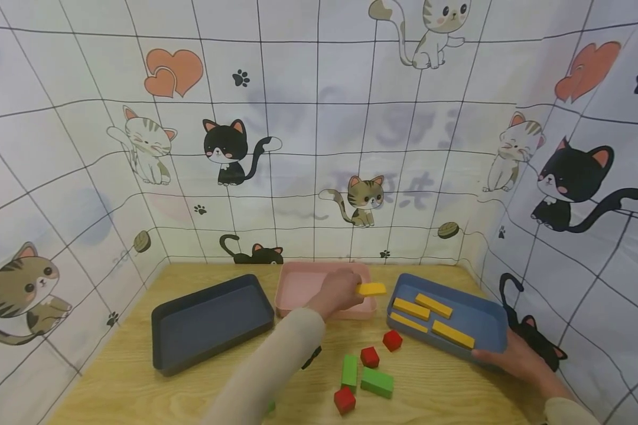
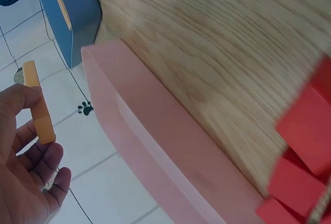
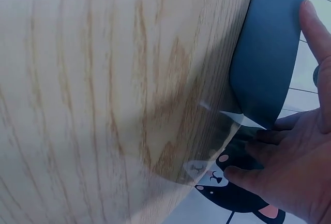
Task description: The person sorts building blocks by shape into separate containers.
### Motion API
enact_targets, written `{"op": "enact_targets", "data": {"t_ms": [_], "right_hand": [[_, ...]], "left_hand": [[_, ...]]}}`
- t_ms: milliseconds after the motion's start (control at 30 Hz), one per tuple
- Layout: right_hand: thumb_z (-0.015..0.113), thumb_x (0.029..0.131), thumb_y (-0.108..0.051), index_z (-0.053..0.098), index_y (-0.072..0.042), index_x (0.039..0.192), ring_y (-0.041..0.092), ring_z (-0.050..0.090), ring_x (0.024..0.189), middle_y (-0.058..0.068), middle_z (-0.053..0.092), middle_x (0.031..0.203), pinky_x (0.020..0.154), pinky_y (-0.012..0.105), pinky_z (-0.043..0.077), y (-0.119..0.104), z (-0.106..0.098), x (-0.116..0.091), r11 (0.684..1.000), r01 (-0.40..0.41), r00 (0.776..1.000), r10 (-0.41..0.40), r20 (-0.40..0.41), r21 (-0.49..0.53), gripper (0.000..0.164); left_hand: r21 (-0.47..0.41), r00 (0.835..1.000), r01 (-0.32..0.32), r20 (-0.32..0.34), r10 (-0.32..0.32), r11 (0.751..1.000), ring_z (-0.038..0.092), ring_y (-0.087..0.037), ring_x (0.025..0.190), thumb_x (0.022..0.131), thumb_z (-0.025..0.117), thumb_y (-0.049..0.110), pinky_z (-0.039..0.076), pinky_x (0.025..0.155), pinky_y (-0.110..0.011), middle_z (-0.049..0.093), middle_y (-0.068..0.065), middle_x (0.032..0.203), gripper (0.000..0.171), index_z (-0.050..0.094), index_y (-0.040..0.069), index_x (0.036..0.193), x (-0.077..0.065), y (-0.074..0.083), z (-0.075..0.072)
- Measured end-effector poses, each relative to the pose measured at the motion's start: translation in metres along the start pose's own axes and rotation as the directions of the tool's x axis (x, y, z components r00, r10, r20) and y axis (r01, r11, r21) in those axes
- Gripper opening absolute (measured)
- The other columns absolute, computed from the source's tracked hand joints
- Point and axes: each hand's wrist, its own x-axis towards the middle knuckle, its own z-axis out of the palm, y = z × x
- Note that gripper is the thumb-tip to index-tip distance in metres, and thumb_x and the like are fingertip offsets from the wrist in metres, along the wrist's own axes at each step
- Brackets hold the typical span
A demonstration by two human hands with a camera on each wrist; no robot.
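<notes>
My left hand (image 1: 341,288) is above the pink tray (image 1: 293,282), pinching a yellow block (image 1: 372,289) between thumb and fingers. The left wrist view shows this flat yellow block (image 2: 40,105) upright in the grip, apart from the pink tray wall (image 2: 170,125). At the right, a blue tray (image 1: 489,321) holds several yellow blocks (image 1: 453,334). My right hand (image 1: 526,360) holds that tray's near right corner. In the right wrist view, the thumb (image 3: 310,19) touches the rim while the other fingers reach past the tray's end, their tips partly hidden.
A dark grey tray (image 1: 212,324) stands at the left. Red cubes (image 1: 369,357) and green blocks (image 1: 377,382) lie on the wooden table before the pink and blue trays. The left forearm hides part of the table. Cat-printed cloth (image 1: 319,147) encloses the back and sides.
</notes>
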Motion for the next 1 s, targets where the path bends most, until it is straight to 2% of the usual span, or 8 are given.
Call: {"op": "enact_targets", "data": {"t_ms": [267,367,567,733,867,1000], "right_hand": [[0.064,0.091,-0.053,-0.002,0.025,0.144,0.067,0.031,0.124,0.053,0.016,0.141,0.094,0.07,0.038,-0.008,0.001,0.0,0.998,-0.07,0.997,0.069,0.044,0.008,0.115],[0.063,0.091,-0.056,-0.004,0.026,0.143,0.067,0.028,0.126,0.054,0.013,0.141,0.095,0.071,0.036,-0.013,0.0,0.0,0.994,-0.113,0.991,0.112,0.074,0.01,0.118],[0.063,0.088,-0.061,-0.003,0.025,0.144,0.068,0.027,0.125,0.053,0.014,0.14,0.096,0.072,0.035,-0.02,0.003,0.001,0.985,-0.172,0.981,0.172,0.091,-0.005,0.122],[0.063,0.088,-0.061,-0.005,0.022,0.145,0.069,0.027,0.125,0.053,0.013,0.141,0.095,0.074,0.034,-0.02,0.008,0.003,0.986,-0.168,0.982,0.167,0.087,0.009,0.122],[0.063,0.089,-0.06,-0.006,0.021,0.146,0.069,0.028,0.124,0.053,0.014,0.141,0.095,0.074,0.034,-0.018,0.014,0.004,0.988,-0.149,0.986,0.147,0.081,0.024,0.121],[0.062,0.09,-0.059,-0.009,0.021,0.146,0.069,0.026,0.126,0.053,0.011,0.142,0.096,0.074,0.033,-0.019,0.017,0.005,0.989,-0.142,0.987,0.139,0.085,0.038,0.12]], "left_hand": [[0.057,0.997,-0.051,0.055,0.048,0.997,0.048,-0.008,0.079,0.091,0.072,0.035,0.044,0.073,-0.024,0.059,0.009,0.089,0.026,0.073,0.019,0.112,0.016,0.026,0.013],[0.068,0.996,-0.048,0.078,0.043,0.997,0.048,-0.009,0.082,0.092,0.071,0.037,0.043,0.074,-0.027,0.057,0.008,0.091,0.028,0.072,0.021,0.115,0.019,0.034,0.018],[0.076,0.992,-0.037,0.121,0.028,0.996,0.052,-0.011,0.094,0.091,0.071,0.033,0.045,0.088,-0.03,0.061,0.007,0.104,0.032,0.07,0.024,0.122,0.024,0.046,0.026],[0.108,0.99,-0.025,0.143,0.009,0.994,0.054,-0.013,0.1,0.091,0.072,0.031,0.045,0.09,-0.031,0.061,0.007,0.11,0.03,0.07,0.027,0.12,0.025,0.053,0.035],[0.093,0.99,-0.018,0.139,0.005,0.996,0.054,-0.013,0.102,0.09,0.073,0.03,0.046,0.088,-0.031,0.061,0.008,0.11,0.026,0.071,0.028,0.116,0.024,0.056,0.042],[0.004,0.993,-0.02,0.119,0.02,1.0,0.056,-0.013,0.11,0.09,0.074,0.024,0.047,0.092,-0.027,0.061,0.005,0.118,0.03,0.07,0.024,0.119,0.021,0.06,0.045]]}}
